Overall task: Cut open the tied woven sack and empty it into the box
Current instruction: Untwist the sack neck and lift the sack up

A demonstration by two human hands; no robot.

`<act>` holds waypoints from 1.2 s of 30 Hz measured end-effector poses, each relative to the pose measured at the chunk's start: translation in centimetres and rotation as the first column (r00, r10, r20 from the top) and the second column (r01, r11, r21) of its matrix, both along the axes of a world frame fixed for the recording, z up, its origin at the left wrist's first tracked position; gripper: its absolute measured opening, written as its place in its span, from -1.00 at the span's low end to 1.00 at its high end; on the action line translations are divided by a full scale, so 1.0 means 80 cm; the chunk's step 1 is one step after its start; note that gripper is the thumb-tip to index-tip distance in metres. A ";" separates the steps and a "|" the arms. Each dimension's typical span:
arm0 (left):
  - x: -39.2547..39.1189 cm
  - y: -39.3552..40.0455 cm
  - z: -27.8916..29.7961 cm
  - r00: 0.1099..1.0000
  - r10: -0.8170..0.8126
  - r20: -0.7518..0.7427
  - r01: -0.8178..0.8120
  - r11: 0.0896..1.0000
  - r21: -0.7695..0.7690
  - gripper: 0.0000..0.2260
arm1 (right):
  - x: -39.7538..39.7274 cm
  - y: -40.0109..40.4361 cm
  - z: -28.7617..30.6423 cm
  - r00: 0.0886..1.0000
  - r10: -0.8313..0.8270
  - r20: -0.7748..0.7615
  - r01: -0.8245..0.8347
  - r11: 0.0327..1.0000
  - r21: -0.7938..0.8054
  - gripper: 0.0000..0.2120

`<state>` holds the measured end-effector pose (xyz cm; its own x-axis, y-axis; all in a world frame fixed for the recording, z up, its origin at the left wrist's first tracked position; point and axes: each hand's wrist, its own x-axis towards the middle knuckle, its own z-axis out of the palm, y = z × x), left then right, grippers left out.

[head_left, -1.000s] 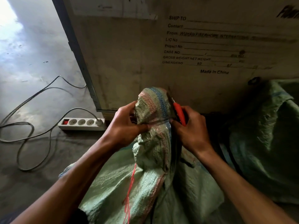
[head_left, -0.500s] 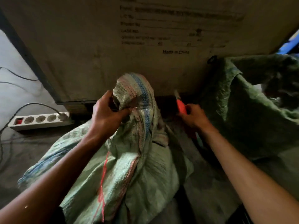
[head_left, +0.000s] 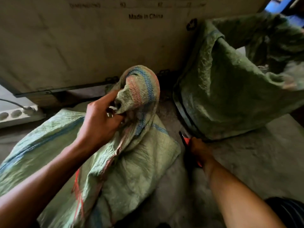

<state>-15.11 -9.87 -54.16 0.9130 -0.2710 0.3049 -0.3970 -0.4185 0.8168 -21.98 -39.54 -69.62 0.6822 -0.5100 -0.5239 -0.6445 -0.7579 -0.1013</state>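
We have the woven sack (head_left: 125, 162) lying on the concrete floor (head_left: 246, 162) in front of the big printed box (head_left: 98, 46), its neck lifted and bunched in our left hand (head_left: 100, 124). The fingers of that hand are closed tight around the gathered mouth, just under the pink and blue striped band. The fabric is pale green, crinkled and slack, with a blue stripe along its side and a loose red thread (head_left: 77, 186) hanging down near our forearm. We cannot tell whether the tie is cut through; the neck looks bunched but its fold hides the knot.

Our right hand (head_left: 199, 150) is down at the floor, well apart from the sack, wrapped around a red-handled cutter (head_left: 186, 139) whose tip points toward a second, darker green sack (head_left: 230, 88) standing open just beside it.

The risks we judge from here: the tool's tip is near that other sack and could snag or slit it. If the tie is only half cut, lifting the neck one-handed could let contents shift and spill onto the floor rather than into the box. A power strip (head_left: 18, 114) lies near the sack's left side, where spilled contents or a dragged sack could foul it.
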 end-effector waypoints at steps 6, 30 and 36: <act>0.008 0.030 0.021 0.995 0.014 -0.101 -0.028 0.990 -0.137 -0.43 | 0.078 0.030 0.047 0.978 0.019 0.207 -0.053 0.985 0.163 -0.67; -0.048 0.118 0.154 0.936 -0.085 -0.342 -0.149 0.785 -0.602 0.00 | 0.153 0.303 0.516 0.246 -0.220 0.944 -0.616 0.717 0.327 -0.64; -0.025 0.115 0.159 0.946 -0.027 -0.323 -0.169 0.810 -0.562 -0.13 | 0.149 0.298 0.552 0.225 -0.196 0.954 -0.645 0.705 0.297 -0.67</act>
